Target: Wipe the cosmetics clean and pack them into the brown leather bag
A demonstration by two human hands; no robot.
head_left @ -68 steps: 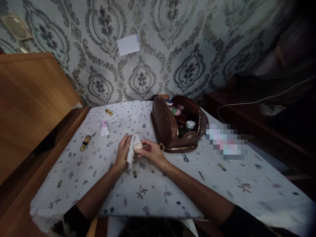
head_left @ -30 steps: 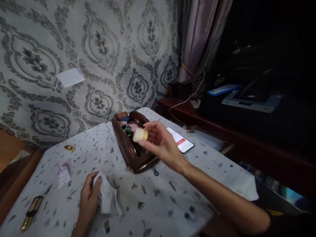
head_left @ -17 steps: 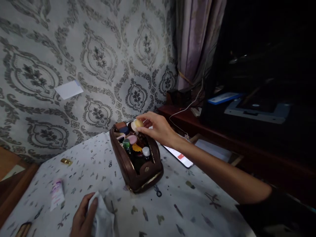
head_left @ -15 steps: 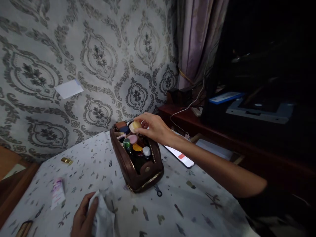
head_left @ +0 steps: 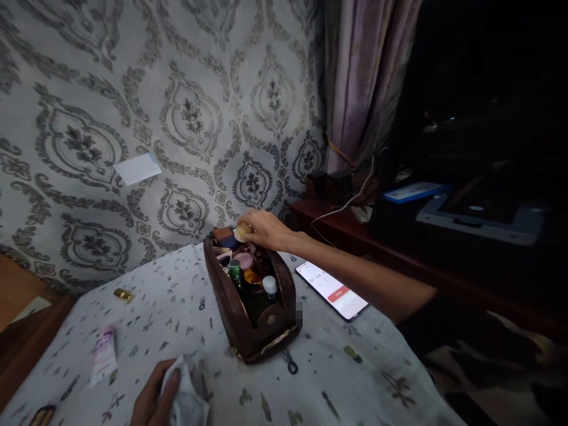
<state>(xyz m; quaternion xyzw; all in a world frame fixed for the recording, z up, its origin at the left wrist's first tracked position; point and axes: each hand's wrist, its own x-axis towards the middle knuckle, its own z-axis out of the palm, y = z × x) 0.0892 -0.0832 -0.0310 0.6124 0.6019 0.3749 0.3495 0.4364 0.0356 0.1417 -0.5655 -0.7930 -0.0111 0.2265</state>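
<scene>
An unzipped brown bag (head_left: 228, 313) stands on the patterned white cloth, packed with small items. Among them are a green-capped bottle (head_left: 235, 272), a white-capped bottle (head_left: 270, 286), a pink round item (head_left: 244, 261) and an orange item (head_left: 252, 278). At the bag's far end, my right hand (head_left: 266, 229) pinches a pale yellow round container (head_left: 243, 231) by its side. Near the front edge, my left hand (head_left: 155, 393) is closed around a crumpled white cloth (head_left: 189, 396).
A lit phone (head_left: 332, 293) lies right of the bag, under my right forearm. On the left are a gold tube (head_left: 123, 294), a pink-and-white tube (head_left: 104, 355) and a dark gold-edged item (head_left: 43, 416). Wallpapered wall behind; dark red shelf (head_left: 319, 222) with a cable at right.
My right hand and the yellow container have moved lower into the far end of the bag. The view has shifted, and more of the phone shows. My left hand still holds the cloth.
</scene>
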